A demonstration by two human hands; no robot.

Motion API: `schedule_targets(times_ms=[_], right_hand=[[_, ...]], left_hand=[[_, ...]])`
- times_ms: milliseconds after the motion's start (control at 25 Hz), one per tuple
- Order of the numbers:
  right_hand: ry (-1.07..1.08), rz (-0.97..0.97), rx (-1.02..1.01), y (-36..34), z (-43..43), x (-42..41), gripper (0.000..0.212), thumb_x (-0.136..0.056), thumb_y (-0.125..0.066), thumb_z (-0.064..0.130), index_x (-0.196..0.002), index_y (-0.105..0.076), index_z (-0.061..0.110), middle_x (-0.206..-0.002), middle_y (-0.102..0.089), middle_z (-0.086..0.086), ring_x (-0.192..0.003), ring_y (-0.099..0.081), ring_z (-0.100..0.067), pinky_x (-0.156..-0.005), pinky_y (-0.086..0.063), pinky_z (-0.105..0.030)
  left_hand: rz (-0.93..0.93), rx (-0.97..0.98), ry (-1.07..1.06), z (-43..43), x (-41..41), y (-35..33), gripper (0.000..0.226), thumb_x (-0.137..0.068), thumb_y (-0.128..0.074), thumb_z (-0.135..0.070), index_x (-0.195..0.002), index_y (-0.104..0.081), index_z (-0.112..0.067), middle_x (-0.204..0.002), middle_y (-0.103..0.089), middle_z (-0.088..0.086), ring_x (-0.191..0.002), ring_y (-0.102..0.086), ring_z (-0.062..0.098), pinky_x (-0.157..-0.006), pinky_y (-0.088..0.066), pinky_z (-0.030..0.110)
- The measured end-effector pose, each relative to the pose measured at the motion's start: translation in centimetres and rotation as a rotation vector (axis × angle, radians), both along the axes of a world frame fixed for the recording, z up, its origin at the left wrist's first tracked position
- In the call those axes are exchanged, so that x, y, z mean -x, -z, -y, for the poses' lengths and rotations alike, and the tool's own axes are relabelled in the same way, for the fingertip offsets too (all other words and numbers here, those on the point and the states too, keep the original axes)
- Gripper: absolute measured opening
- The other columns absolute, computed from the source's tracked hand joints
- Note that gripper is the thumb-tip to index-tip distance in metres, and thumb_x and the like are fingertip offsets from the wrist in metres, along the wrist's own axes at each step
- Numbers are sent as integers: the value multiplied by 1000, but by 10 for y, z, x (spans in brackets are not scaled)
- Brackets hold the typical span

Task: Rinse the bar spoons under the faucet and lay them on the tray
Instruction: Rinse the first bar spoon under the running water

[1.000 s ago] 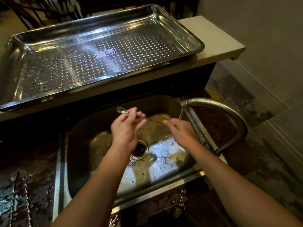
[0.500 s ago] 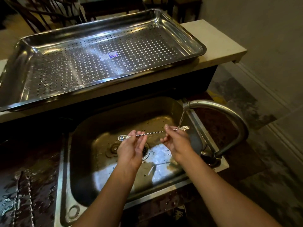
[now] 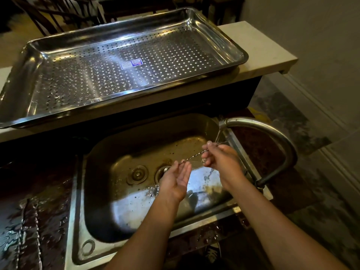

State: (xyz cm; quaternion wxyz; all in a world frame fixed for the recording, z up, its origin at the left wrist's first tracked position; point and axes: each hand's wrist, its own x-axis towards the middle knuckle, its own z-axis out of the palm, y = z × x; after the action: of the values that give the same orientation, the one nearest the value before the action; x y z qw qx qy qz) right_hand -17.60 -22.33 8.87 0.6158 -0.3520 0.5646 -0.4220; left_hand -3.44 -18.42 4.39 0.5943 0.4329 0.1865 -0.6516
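Fingers, right hand [image 3: 222, 158]: curled fingers [image 3: 209, 145] and thumb pinch the bar spoon [image 3: 194, 155] near its far end.
Fingers, left hand [image 3: 175, 180]: palm up, fingers [image 3: 186, 168] nearly straight and relaxed, with the spoon's twisted stem resting against their tips.
Bar spoon: slants between the two sets of fingers, higher at the right ones, held in the air over the sink [image 3: 116, 211].
Water: a thin stream [image 3: 218, 135] falls from the faucet [image 3: 272, 131] onto the spoon, right beside the right fingers.
Sink: a wet steel basin below the fingers. Its drain [image 3: 161, 172] lies just under the left fingertips, with a round plug [image 3: 137, 174] to their left.
Tray [image 3: 214, 30]: perforated steel, well beyond the fingers on the pale worktop [image 3: 263, 51], with a small sticker [image 3: 131, 63] on its floor.
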Motion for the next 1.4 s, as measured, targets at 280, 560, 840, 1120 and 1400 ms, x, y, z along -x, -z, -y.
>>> schedule_targets(times_ms=[280,560,840,1120,1400], right_hand=[[56,-148,123,-17,-4,15,22,-98,-60,23,-82,-72,12,-64,-62,-2,-57,-53,-14,-60,-46,-29],[52,-218,154,-21,7,23,29,-96,-60,30,-76,-71,12,-60,-54,-3,-54,-49,-15,-57,-43,-31],[8,-220,-9,0,15,26,14,-96,-62,21,-88,-66,10,-70,-63,-7,-55,-55,-16,-56,-49,-29],[-105,-211,-90,16,9,7,7,-87,-71,5,-82,-67,7,-64,-64,-6,-54,-60,-15,-55,-57,-26],[170,163,-135,12,27,18,19,-98,-59,21,-86,-63,7,-70,-63,-6,-54,-56,-15,-54,-52,-29]], left_hand=[[135,-70,174,12,15,26,26,-92,-58,-3,-118,-55,-3,-82,-67,14,-74,-69,24,-66,-59,32],[63,-32,329,19,47,29,18,-95,-56,-27,-86,-55,-13,-57,-55,2,-45,-53,12,-39,-44,19],[138,-7,191,11,25,34,20,-98,-50,-26,-100,-59,-8,-56,-47,0,-46,-46,10,-41,-41,19],[116,224,327,-4,31,19,17,-95,-53,-5,-109,-60,1,-81,-67,15,-64,-66,18,-56,-57,24],[287,204,314,-21,-18,27,14,-96,-51,-13,-98,-61,-3,-68,-66,10,-57,-64,16,-52,-55,23]])
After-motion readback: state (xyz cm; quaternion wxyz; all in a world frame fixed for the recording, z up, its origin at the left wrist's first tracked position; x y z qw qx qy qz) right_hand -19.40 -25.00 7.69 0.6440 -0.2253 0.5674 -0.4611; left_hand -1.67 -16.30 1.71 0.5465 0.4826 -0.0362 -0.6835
